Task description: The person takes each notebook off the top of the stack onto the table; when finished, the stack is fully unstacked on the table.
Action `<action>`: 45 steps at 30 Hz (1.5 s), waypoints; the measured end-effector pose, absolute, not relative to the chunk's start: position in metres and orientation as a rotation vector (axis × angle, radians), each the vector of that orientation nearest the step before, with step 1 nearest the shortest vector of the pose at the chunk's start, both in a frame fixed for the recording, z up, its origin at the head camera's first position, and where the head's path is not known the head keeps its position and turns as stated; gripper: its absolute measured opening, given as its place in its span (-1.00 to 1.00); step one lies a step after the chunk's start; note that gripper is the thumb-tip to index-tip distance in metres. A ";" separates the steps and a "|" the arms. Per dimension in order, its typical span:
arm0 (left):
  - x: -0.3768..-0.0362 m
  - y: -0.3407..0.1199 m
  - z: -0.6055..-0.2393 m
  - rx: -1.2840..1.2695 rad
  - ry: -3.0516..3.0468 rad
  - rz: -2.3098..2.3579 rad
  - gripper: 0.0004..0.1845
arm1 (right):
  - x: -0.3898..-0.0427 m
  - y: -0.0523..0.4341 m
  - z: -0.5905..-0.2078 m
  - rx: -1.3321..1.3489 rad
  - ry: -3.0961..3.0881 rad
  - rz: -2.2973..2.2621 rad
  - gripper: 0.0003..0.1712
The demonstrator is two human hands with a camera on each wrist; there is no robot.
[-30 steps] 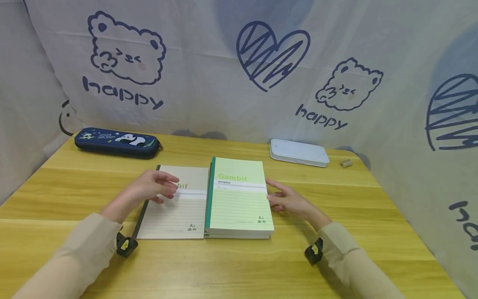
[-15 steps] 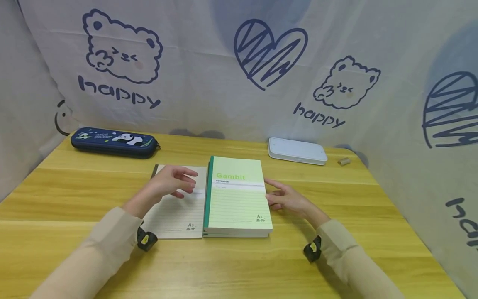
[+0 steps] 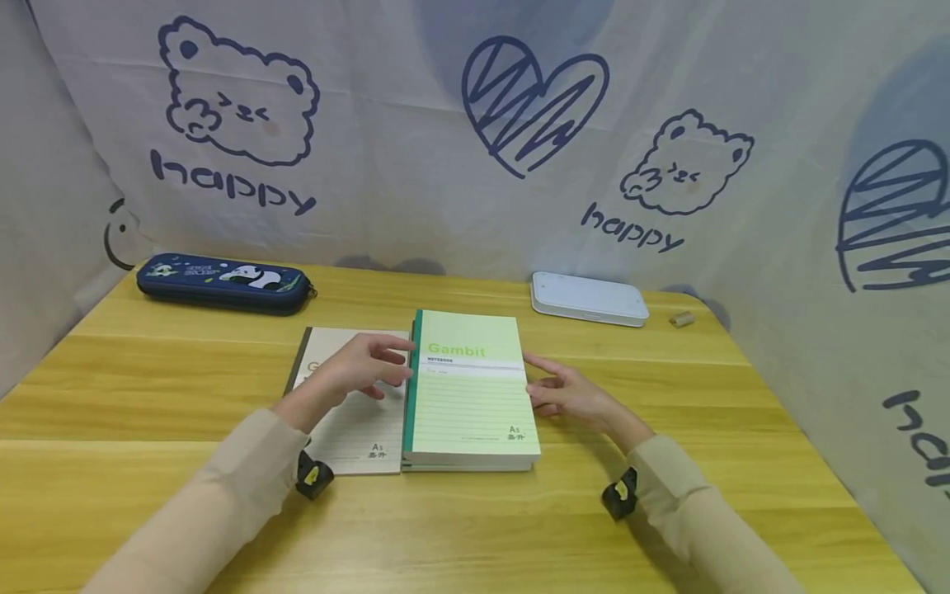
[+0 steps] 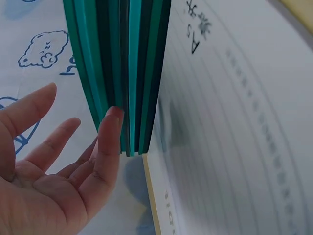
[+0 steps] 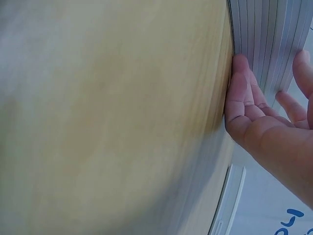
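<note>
A stack of notebooks with a pale green "Gambit" cover on top sits mid-table, its several green spines facing left. Beside it lies a single cream notebook with a dark spine, partly covered by my left hand. That hand reaches over the cream cover with loosely bent fingers, fingertips right at the stack's spine side. On the opposite side, my right hand touches the page edges with its fingertips, fingers relaxed and spread along the stack's height. Neither hand curls round a notebook.
A dark blue pencil case with a panda on it lies at the back left. Toward the back right are a white flat case and a small tan piece. A printed cloth hangs behind the table.
My left hand has moved right, across the cream notebook to the spine side of the stack. The right hand stays at the stack's right edge. The notebooks keep their places.
</note>
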State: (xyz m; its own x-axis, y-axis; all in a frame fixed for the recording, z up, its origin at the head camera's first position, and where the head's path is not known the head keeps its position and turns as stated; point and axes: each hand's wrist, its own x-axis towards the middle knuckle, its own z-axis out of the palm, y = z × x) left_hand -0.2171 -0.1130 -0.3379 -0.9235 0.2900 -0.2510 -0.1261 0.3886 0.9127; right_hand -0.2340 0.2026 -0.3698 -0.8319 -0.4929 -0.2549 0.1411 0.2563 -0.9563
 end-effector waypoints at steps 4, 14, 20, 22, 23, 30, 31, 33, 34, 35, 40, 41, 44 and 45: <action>-0.217 -0.109 -0.341 0.158 2.266 1.546 -0.41 | -0.234 0.202 -0.370 -0.313 2.021 -1.613 -0.28; -0.219 -0.103 -0.344 0.172 2.328 1.467 -0.30 | -0.235 0.202 -0.371 -0.298 2.023 -1.607 -0.28; -0.217 -0.097 -0.345 0.184 2.409 1.387 -0.26 | -0.235 0.201 -0.371 -0.300 2.020 -1.608 -0.28; -0.216 -0.096 -0.345 0.184 2.428 1.370 -0.26 | -0.235 0.201 -0.371 -0.298 2.015 -1.614 -0.28; -0.216 -0.096 -0.345 0.183 2.432 1.366 -0.26 | -0.235 0.201 -0.371 -0.297 2.014 -1.616 -0.28; -0.217 -0.095 -0.346 0.182 2.404 1.399 -0.26 | -0.235 0.201 -0.370 -0.298 2.018 -1.607 -0.28; -0.217 -0.096 -0.346 0.186 2.397 1.406 -0.26 | -0.235 0.201 -0.370 -0.303 2.020 -1.604 -0.28; -0.217 -0.097 -0.345 0.182 2.378 1.423 -0.27 | -0.235 0.201 -0.369 -0.308 2.022 -1.599 -0.27; -0.217 -0.097 -0.345 0.180 2.367 1.432 -0.27 | -0.235 0.201 -0.369 -0.309 2.024 -1.597 -0.27; -0.217 -0.098 -0.345 0.177 2.358 1.438 -0.27 | -0.235 0.201 -0.369 -0.310 2.025 -1.595 -0.27; -0.218 -0.102 -0.342 0.143 2.315 1.444 -0.31 | -0.235 0.202 -0.371 -0.304 2.023 -1.592 -0.25; -0.218 -0.103 -0.341 0.133 2.305 1.446 -0.32 | -0.235 0.202 -0.371 -0.304 2.020 -1.593 -0.25; -0.219 -0.104 -0.341 0.112 2.261 1.474 -0.34 | -0.235 0.202 -0.371 -0.309 2.017 -1.592 -0.25; -0.218 -0.105 -0.341 0.099 2.246 1.486 -0.34 | -0.235 0.202 -0.371 -0.307 2.016 -1.594 -0.24</action>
State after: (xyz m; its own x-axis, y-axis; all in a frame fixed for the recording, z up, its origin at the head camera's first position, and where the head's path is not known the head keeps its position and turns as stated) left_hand -0.2185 -0.1045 -0.3410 -0.8993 0.2965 -0.3214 -0.1797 0.4194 0.8898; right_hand -0.2347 0.2017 -0.3710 -0.8247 -0.4947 -0.2740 0.1525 0.2719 -0.9501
